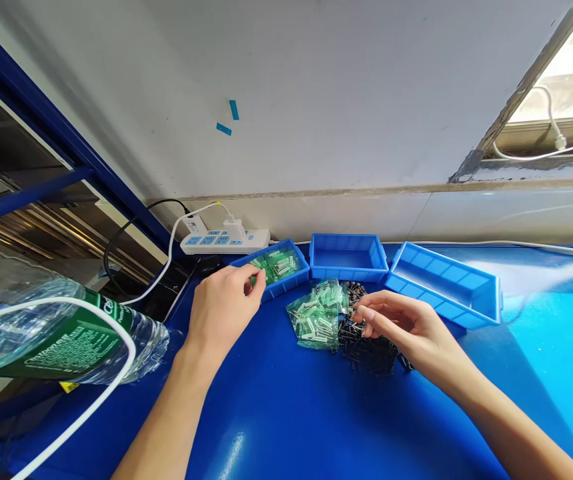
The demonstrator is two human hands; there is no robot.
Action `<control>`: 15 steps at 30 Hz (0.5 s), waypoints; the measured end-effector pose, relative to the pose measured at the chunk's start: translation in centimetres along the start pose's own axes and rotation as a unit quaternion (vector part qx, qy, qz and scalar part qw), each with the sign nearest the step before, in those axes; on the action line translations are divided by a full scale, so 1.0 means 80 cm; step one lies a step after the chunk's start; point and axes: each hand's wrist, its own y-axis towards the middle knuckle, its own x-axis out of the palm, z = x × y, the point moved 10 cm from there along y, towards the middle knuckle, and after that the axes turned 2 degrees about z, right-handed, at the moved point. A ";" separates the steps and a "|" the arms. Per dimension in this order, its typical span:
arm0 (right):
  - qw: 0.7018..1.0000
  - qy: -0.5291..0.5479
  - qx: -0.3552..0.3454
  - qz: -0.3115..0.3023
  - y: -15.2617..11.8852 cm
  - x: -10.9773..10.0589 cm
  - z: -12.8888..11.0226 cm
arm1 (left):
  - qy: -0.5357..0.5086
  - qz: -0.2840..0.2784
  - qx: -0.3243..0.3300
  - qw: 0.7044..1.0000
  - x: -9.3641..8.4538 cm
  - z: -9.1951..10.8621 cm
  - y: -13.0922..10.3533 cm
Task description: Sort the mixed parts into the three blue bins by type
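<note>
My left hand (226, 303) is closed at the near side of the left blue bin (286, 285), thumb and forefinger pressed together. What it grips, if anything, is hidden. Green-tinted clear packets of small white pieces (282, 263) lie inside that bin. Over the right side of a pile of small black screw-like pieces (366, 350) hovers my right hand (406, 320). Its thumb and fingertips come together in a pinch, and anything between them is too small to make out. More green-tinted packets (316, 317) rest on the blue table, against the pile's left edge.
Behind the pile stand a middle blue bin (349, 275) and a right blue bin (446, 300). A white power strip (206, 244) sits by the wall. At left, a large water bottle (66, 333) lies with a white cable (116, 393) crossing in front of it.
</note>
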 end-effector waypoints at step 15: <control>1.000 -0.002 0.006 -0.004 0.000 0.001 -0.005 | -0.203 -0.147 0.249 0.935 0.040 0.105 -0.041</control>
